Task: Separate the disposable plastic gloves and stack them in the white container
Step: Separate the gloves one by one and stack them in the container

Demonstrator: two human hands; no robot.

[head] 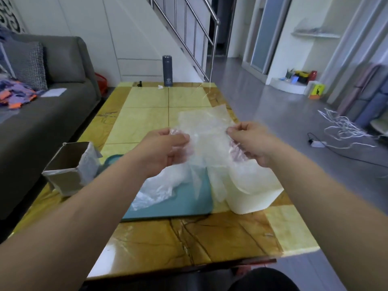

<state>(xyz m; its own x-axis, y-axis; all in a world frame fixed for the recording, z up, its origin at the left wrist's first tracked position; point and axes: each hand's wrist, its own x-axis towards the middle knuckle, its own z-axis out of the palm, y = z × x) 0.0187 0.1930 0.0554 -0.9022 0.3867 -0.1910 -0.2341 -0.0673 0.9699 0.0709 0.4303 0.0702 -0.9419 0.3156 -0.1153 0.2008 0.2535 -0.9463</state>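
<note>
Separation appears to be the step in hand. The left hand and right hand are raised above the middle of the table. Each has its fingers curled and thumb closed against them, pinching opposite side edges of a translucent glove sheet stretched between them. The film is blurred and see-through, so it cannot be told whether one glove or two clinging layers are held.

Position of the task's things: the held sheet hangs with its long axis running far to near. Its upper end is lifted toward the far edge, and its lower, finger-like end trails down just beside the white container. The container stands near the right edge of the table, below the right hand. A loose pile of gloves lies on a teal mat just left of the container, below the left hand.

Governing relation: the container lies down and to the right of the sheet, so the right hand is the nearer one for lowering it in. The left hand is nearer the pile.

Judgement: any clinging layers want pulling apart sideways first, then laying lengthwise into the container. The thin film may cling or tear.

Also present: an open cardboard box at the left edge and a dark flask at the far edge.
</note>
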